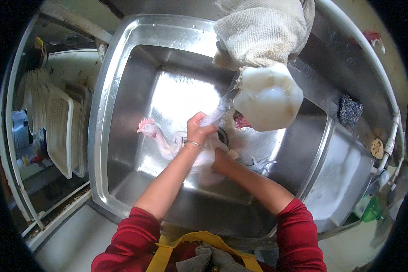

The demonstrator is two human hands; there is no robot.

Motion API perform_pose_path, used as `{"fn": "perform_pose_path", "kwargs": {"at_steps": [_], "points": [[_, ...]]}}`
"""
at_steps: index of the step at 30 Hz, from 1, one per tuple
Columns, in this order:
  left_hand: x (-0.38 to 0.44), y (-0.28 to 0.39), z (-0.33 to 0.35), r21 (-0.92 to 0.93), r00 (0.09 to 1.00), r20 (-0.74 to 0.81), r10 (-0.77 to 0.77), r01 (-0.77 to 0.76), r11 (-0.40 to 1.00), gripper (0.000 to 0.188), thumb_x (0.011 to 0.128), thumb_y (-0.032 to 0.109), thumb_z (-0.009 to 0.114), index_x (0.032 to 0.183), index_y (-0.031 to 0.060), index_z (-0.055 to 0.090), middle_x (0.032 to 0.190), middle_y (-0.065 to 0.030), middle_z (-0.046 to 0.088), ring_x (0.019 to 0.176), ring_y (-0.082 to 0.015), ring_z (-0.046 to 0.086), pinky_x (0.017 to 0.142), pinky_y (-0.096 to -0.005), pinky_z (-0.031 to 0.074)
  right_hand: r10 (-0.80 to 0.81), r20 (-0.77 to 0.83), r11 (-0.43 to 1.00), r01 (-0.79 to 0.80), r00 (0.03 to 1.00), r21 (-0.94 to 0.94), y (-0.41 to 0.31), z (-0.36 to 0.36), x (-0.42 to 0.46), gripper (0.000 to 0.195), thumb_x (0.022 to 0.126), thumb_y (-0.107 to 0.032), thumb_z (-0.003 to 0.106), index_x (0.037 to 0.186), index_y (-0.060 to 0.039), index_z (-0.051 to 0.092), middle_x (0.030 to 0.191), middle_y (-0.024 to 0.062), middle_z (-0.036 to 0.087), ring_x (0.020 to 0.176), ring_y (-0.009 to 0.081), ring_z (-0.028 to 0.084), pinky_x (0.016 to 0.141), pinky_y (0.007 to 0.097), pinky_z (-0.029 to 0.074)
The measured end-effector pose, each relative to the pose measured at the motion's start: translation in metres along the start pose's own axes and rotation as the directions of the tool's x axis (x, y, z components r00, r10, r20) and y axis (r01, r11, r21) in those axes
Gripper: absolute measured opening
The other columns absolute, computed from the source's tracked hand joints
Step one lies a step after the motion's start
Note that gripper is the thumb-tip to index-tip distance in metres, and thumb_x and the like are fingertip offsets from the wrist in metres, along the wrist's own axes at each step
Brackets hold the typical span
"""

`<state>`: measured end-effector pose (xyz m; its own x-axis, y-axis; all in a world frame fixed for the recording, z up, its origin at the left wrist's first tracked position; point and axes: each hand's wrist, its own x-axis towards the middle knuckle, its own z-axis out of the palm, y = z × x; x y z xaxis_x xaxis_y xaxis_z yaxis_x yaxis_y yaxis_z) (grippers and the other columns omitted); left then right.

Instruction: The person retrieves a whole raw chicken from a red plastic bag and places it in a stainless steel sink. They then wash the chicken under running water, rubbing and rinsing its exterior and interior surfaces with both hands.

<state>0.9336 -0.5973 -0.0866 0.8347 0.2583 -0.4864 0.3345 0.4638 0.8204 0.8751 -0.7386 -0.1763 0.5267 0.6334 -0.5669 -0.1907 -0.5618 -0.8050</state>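
Observation:
A plucked whole chicken lies on its side in a stainless-steel sink basin. Its head with a pink comb points left, and a grey foot rests on the basin floor at right. My left hand, with a bangle at the wrist, grips a raised grey leg, fingers wrapped around it. My right hand reaches to the rear of the carcass; its fingers are hidden behind or within the body. Dark red innards lie beyond, partly covered from view.
Above the basin hangs a scalloped whitish plastic piece below a bundled cloth. A steel scrubber and brown sponge sit at right, near a pipe and green bottle. Plastic baskets stand left.

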Motion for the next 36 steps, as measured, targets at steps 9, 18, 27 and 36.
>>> {"fn": "perform_pose_path", "kwargs": {"at_steps": [9, 18, 27, 36], "points": [[0.01, -0.02, -0.008, 0.44, 0.946, 0.197, 0.258, -0.32, 0.839, 0.025, 0.06, -0.008, 0.066, 0.069, 0.0075, 0.049, 0.068, 0.0024, 0.055, 0.063, -0.0061, 0.05, 0.057, -0.0215, 0.043, -0.012, -0.13, 0.927, -0.037, 0.991, -0.372, 0.066, 0.076, 0.019, 0.062, 0.054, -0.029, 0.074, 0.1, 0.0073, 0.052, 0.101, 0.0262, 0.056, 0.092, 0.0372, 0.055, 0.082, 0.0416, 0.045], [0.006, -0.027, -0.013, 0.374, 0.962, 0.166, 0.216, -0.264, 0.889, 0.025, 0.06, -0.006, 0.067, 0.068, 0.0082, 0.048, 0.065, 0.0027, 0.053, 0.06, -0.0055, 0.049, 0.053, -0.0218, 0.041, 0.287, 0.195, 0.954, -0.261, 0.938, -0.147, -0.015, 0.002, -0.007, 0.088, 0.047, -0.033, 0.077, 0.118, 0.005, 0.041, 0.116, 0.0223, 0.049, 0.112, 0.0318, 0.045, 0.095, 0.0371, 0.036], [0.006, -0.031, -0.02, 0.21, 0.992, 0.114, 0.055, -0.078, 0.974, 0.024, 0.058, -0.007, 0.067, 0.07, 0.0068, 0.051, 0.068, 0.0029, 0.054, 0.062, -0.0064, 0.049, 0.057, -0.0223, 0.042, 0.333, 0.223, 0.922, -0.267, 0.916, -0.281, -0.027, 0.009, -0.005, 0.078, 0.05, -0.031, 0.076, 0.113, 0.005, 0.047, 0.118, 0.0235, 0.049, 0.109, 0.0327, 0.049, 0.094, 0.0381, 0.038], [-0.004, -0.027, -0.016, 0.229, 0.984, 0.173, -0.035, -0.006, 0.973, 0.025, 0.059, -0.008, 0.066, 0.068, 0.0078, 0.049, 0.066, 0.0029, 0.054, 0.061, -0.0055, 0.049, 0.056, -0.022, 0.042, 0.135, 0.269, 0.921, -0.021, 0.954, -0.388, -0.008, 0.037, -0.011, 0.048, 0.06, -0.022, 0.068, 0.104, -0.0047, 0.058, 0.106, 0.0195, 0.059, 0.099, 0.0316, 0.056, 0.09, 0.0396, 0.042]]}}
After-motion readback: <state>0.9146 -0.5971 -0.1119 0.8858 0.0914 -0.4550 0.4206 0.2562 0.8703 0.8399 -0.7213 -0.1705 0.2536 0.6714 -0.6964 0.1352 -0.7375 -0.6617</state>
